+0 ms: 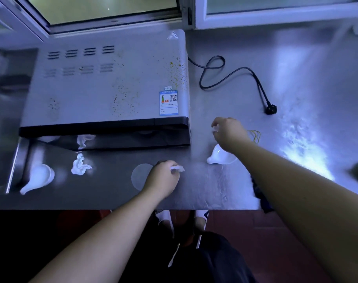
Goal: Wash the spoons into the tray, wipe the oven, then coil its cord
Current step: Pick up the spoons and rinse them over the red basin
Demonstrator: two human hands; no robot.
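The grey oven (112,84) sits on the steel counter (296,78), its top speckled with yellow-brown stains. Its black cord (233,72) lies in loose loops to the right and ends in a plug (270,109). One white spoon (38,177) lies at the counter's left end, and another white spoon (221,156) lies under my right forearm. My left hand (163,176) grips a small white piece (177,168) in front of the oven. My right hand (228,131) hovers by the oven's front right corner with curled fingers. Something pale shows at its fingertips, too blurred to name.
A crumpled white tissue (80,165) lies before the oven door. A pale round disc (140,176) lies beside my left hand. Yellow rubber bands (255,135) lie right of my right hand. A sink (2,111) is at the left, and a window frame is behind the oven.
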